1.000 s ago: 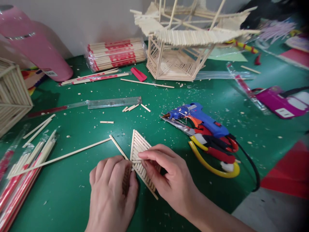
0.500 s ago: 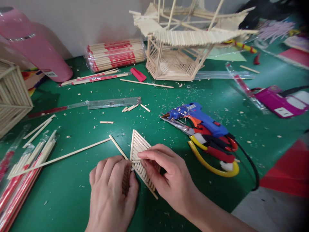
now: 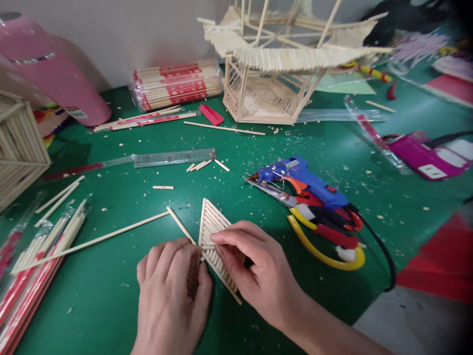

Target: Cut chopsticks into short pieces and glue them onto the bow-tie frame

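Note:
A panel of thin wooden sticks (image 3: 213, 219), set side by side within a stick frame, lies on the green table in front of me. My left hand (image 3: 172, 288) curls over its left part, with the thumb and fingers closed round that side. One longer stick (image 3: 180, 223) juts up and left from beside these fingers. Between thumb and forefinger my right hand (image 3: 260, 271) pinches a short stick (image 3: 207, 247) laid across the panel near its middle. My right fingers hide some of the panel's right side.
A blue hot glue gun (image 3: 306, 177) lies right of the panel, by yellow-and-red-handled pliers (image 3: 325, 231). Behind stands a stick-built pavilion model (image 3: 273, 88). Packed chopsticks (image 3: 179, 84), a pink bottle (image 3: 55, 64) and loose sticks (image 3: 96, 240) are at back and left.

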{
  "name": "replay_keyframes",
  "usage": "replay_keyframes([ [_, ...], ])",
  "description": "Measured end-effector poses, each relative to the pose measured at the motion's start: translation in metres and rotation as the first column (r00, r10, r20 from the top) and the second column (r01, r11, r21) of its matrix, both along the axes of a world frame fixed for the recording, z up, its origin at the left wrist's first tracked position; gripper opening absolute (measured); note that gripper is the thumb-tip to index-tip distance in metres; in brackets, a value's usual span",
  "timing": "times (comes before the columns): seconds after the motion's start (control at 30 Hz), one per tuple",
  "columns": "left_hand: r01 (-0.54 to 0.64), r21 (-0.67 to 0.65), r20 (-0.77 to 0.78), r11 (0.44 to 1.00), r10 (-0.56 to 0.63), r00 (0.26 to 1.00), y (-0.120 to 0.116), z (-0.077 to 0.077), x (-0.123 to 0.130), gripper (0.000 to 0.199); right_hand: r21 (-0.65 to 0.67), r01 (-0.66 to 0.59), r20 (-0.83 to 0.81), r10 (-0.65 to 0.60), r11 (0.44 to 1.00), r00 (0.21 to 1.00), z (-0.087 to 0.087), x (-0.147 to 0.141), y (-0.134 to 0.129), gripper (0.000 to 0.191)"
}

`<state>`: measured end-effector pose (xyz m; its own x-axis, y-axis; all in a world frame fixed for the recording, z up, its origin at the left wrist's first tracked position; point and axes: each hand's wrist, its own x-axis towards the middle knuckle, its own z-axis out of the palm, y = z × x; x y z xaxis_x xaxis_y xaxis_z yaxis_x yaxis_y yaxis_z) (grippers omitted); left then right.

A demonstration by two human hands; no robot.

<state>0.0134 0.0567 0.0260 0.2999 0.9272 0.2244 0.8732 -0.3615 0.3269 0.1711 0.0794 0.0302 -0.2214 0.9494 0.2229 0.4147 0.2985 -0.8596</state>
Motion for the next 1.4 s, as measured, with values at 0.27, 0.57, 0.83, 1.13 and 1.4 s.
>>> replay_keyframes([
  [0.27,-0.013,-0.001,0.001,1.0,0.013,1.0,0.0,0.0,0.0,0.016,-0.001,-0.001,0.007,0.001,1.0,1.0,0.001,0.001,-0.002,0.018],
  [0.57,-0.01,-0.005,0.005,1.0,0.01,1.0,0.002,0.0,0.002,0.015,-0.011,0.003,0.016,-0.003,1.0,1.0,0.001,-0.001,-0.001,0.019],
  [0.83,-0.002,-0.016,-0.01,1.0,0.001,1.0,0.0,-0.001,-0.001,0.017,0.005,0.003,0.029,-0.003,1.0,1.0,0.0,0.0,0.0,0.017],
  [1.13,-0.098,-0.009,0.027,0.995,0.098,0.995,-0.01,0.004,0.0,0.019,-0.016,-0.029,0.027,0.03,0.999,0.999,0.003,0.001,-0.002,0.012],
  [1.4,-0.143,-0.031,0.041,0.989,0.144,0.989,-0.011,0.006,0.003,0.011,-0.001,-0.05,0.125,0.05,0.999,0.991,0.012,0.002,-0.002,0.01],
])
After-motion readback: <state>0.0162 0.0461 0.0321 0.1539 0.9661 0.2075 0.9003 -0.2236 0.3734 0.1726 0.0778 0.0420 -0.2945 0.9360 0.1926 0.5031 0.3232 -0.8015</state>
